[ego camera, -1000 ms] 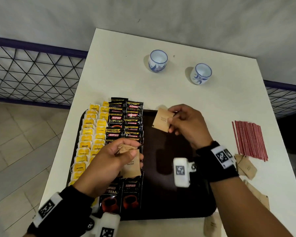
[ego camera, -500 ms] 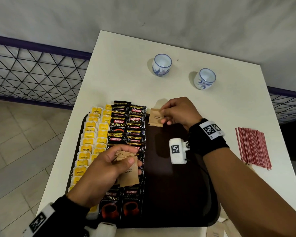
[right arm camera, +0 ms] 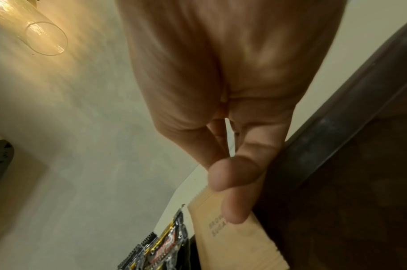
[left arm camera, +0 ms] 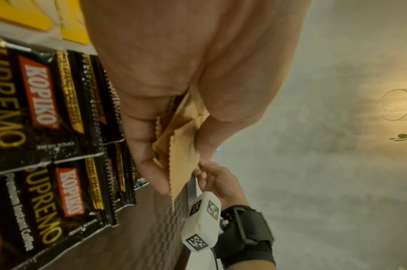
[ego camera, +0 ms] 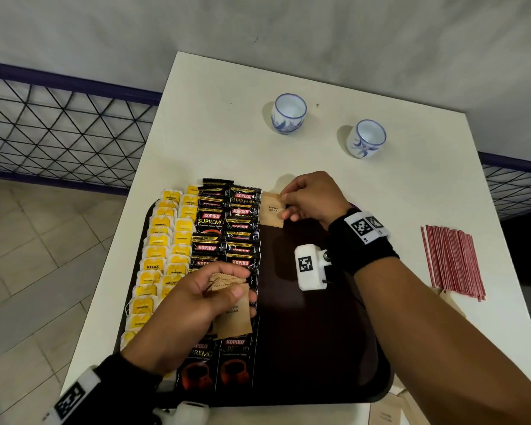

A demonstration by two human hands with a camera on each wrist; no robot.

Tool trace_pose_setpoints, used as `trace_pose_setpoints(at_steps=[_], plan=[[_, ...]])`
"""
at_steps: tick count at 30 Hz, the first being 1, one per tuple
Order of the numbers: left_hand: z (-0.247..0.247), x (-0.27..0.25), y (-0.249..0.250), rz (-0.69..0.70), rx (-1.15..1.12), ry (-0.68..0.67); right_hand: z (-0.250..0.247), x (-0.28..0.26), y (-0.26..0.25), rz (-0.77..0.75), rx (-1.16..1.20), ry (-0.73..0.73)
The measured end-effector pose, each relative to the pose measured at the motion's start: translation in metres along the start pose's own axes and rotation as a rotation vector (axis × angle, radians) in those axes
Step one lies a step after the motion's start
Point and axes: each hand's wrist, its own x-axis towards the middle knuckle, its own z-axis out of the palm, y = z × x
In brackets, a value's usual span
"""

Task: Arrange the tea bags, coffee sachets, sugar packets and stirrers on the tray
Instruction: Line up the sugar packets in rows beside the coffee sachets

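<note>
A dark brown tray [ego camera: 319, 348] lies on the white table. Yellow tea bags [ego camera: 160, 259] fill its left columns, black Kopiko coffee sachets [ego camera: 227, 228] the columns beside them. My right hand [ego camera: 288, 207] pinches one brown sugar packet [ego camera: 272, 210] [right arm camera: 232, 233] at the tray's far edge, right of the sachets; the packet lies flat there. My left hand [ego camera: 221, 289] grips a fanned stack of brown sugar packets [ego camera: 232, 314] [left arm camera: 179, 146] above the near sachets. Red stirrers [ego camera: 452, 260] lie in a bundle on the table to the right of the tray.
Two blue-and-white cups [ego camera: 288, 113] [ego camera: 366, 138] stand at the back of the table. More brown sugar packets [ego camera: 383, 414] lie off the tray near the front right. A metal mesh railing [ego camera: 59, 130] runs to the left, past the table's edge.
My right hand has carried its sugar packet forward and left, down onto the tray's far edge beside the coffee sachets. The left hand has kept still with its stack.
</note>
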Motion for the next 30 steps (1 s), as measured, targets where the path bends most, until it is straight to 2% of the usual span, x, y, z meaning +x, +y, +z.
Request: trace_pose_setpoints(at_steps=[11,24,28,30], plan=[[-0.001,0.002,-0.001,0.002,-0.022,-0.021,0.003,0.007,0.001,-0.029,-0.073,-0.001],[0.002,0.005,-0.001,-0.007,-0.075,-0.025,-0.001,0.002,0.003,-0.037,0.034,0.034],[0.005,0.006,0.004,0.022,-0.095,0.0,-0.008,-0.014,0.005,-0.114,-0.084,0.125],[0.007,0.007,0.007,0.039,-0.098,0.007,-0.007,-0.033,0.005,-0.175,-0.108,0.118]])
